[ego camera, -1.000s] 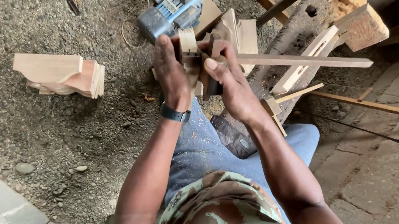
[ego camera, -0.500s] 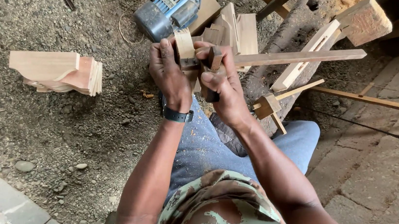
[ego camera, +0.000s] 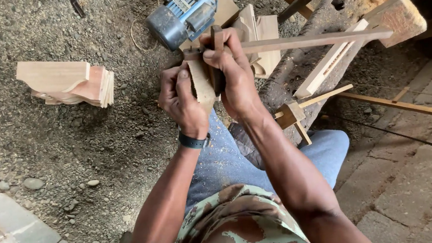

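Both hands are up in front of the seated person, locked together on the work. The left hand [ego camera: 182,99] is curled shut around a short pale wooden block [ego camera: 202,86], thumb pressed flat on its face. The right hand [ego camera: 232,72] is clenched at the joint, where a long thin wooden slat [ego camera: 314,40] runs out toward three o'clock, with a dark stub poking up between the fingers.

That slat looks light and stiff, but slender enough to flex or snap if levered from its far end, so I'd say gripping close to the joint, as now, is the safe hold. The block looks dry, rough and easy to grip.

Whether slat and block are actually joined, I can't tell; the fingers cover the meeting point. At twelve o'clock sits a blue-grey electric motor [ego camera: 184,11], partly cut off by the frame. At nine o'clock, a stack of cut wood pieces [ego camera: 67,84] lies on the gravel [ego camera: 44,148]. A small wooden mallet [ego camera: 292,114] rests at four o'clock.
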